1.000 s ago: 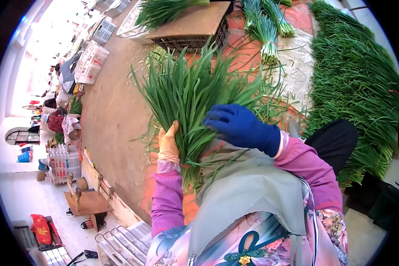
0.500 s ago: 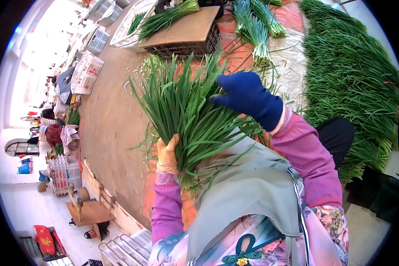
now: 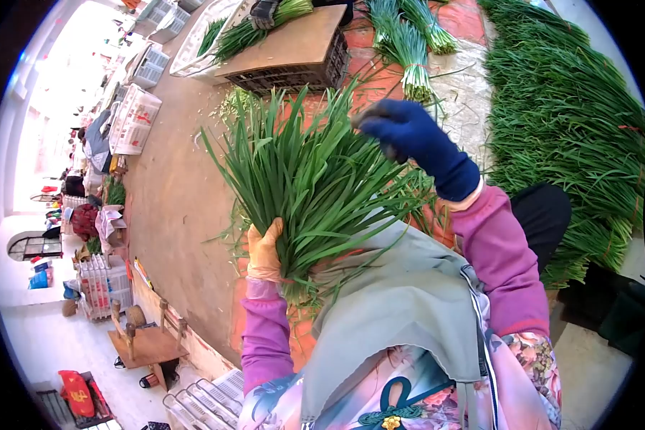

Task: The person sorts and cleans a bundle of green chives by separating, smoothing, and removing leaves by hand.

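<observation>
Currently grips the bunch of green leaves in the closed left hand, just beyond the grey apron. Holds the right hand half curled near the leaf tips; cannot tell, from blurred fingertips, whether pinching any. Shows the left thumb clearly, with most other fingers hidden behind leaves. Leaves the stalk ends partly obscured beside the apron.

A brown floor, strewn with pale trimmings just in front of a dark crate. On the crate, a wooden board bears a bunch of green stalks. Right of the crate, orange and whitish sheeting carries tied green bundles; left, a white basket.
</observation>
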The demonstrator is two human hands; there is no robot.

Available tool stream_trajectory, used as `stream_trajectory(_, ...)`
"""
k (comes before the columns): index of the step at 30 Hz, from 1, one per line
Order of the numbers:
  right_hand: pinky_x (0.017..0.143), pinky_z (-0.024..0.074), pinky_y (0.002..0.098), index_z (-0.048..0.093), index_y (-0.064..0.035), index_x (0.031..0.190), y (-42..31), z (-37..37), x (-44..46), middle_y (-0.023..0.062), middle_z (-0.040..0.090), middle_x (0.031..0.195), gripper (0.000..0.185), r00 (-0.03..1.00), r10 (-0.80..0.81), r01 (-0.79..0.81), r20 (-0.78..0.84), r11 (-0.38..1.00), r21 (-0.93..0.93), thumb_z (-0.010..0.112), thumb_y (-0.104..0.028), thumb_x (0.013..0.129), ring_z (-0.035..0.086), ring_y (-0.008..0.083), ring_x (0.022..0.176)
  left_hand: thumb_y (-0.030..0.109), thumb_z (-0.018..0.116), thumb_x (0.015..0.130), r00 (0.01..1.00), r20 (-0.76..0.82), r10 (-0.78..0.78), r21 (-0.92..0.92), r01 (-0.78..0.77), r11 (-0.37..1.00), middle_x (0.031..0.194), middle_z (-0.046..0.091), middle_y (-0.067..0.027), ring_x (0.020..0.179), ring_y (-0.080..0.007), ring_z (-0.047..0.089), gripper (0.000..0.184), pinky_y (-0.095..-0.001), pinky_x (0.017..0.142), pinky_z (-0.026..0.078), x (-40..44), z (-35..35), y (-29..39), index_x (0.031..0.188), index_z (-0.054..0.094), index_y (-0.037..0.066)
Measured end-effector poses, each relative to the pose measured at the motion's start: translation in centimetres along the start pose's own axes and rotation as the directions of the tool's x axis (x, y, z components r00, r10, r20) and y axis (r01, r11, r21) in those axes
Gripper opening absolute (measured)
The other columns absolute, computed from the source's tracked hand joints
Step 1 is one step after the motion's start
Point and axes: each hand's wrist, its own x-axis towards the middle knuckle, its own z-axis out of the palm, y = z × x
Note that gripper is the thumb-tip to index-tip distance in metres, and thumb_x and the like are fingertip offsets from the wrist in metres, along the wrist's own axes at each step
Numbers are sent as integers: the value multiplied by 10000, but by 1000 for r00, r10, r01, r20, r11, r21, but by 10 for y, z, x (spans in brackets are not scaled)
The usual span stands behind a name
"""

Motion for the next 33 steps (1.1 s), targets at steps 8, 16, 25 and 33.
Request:
stream_trajectory(8,594,476,377,627,-32,857,31,30,5,134,612,704,298,932,-262,359,249,581,-730,568,-320,810,608,298,644,45,591,804,1000,19,-12,52,11,999,886,622,-22,750,-110,566,214,-239,686,458,-2,12,8,1011,607,-6)
stream_trajectory(16,401,370,213,599,19,901,24,-32,5,26,533,520,230,963,-129,210,-235,909,360,476,-174,880,489,90,419,17,577,802,1000,-21,5,50,-4,999,905,621,-27,755,-108,569,220,-238,690,460,1,1,-2,1020,601,-10)
stream_trajectory(25,453,433,300,610,-53,875,48,40,-20,92,584,623,201,932,-326,300,158,453,-839,597,-247,824,560,155,467,24,566,803,999,45,-29,31,27,999,959,616,-38,801,-122,573,255,-254,721,462,0,6,3,1056,581,-6)
stream_trajectory(33,377,312,231,599,4,782,32,-34,-22,14,468,490,414,912,-147,297,-384,881,369,384,-318,927,403,91,369,117,555,854,998,13,67,115,-68,991,953,590,-69,836,-167,586,224,-282,724,498,2,-22,-12,1034,557,-15)
